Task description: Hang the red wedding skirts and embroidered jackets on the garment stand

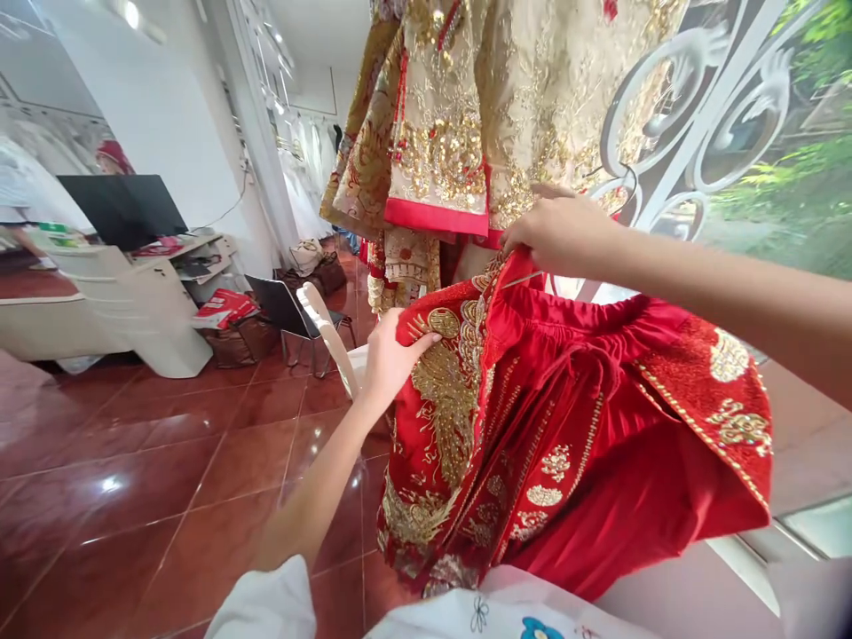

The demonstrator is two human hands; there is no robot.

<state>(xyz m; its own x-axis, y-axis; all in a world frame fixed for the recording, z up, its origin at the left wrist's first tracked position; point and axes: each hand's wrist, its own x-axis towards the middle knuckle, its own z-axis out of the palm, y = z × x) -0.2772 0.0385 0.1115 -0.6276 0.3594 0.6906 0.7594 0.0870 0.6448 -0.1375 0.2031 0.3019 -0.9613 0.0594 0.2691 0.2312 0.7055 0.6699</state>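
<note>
A red embroidered garment (pixel 439 426) with gold and silver beadwork hangs open in front of me. My left hand (pixel 392 355) grips the edge of its left panel, thumb lying over the gold embroidery. Higher up, my right hand (pixel 565 235) is closed on the garment's top corner near the collar edge. Beside it runs a gathered red skirt waistband (pixel 565 311) with a tied cord, and the skirt cloth falls below. The right panel (pixel 719 399) spreads out, beaded along its border. Fingertips of my right hand are partly hidden.
Gold sequined garments (pixel 439 133) hang just ahead. White scrolled metalwork (pixel 692 106) stands at the right by the window. To the left are a desk (pixel 133 302) with a monitor (pixel 126 209), a black chair (pixel 283 306), and a brown bag (pixel 240 342) on the red tiled floor.
</note>
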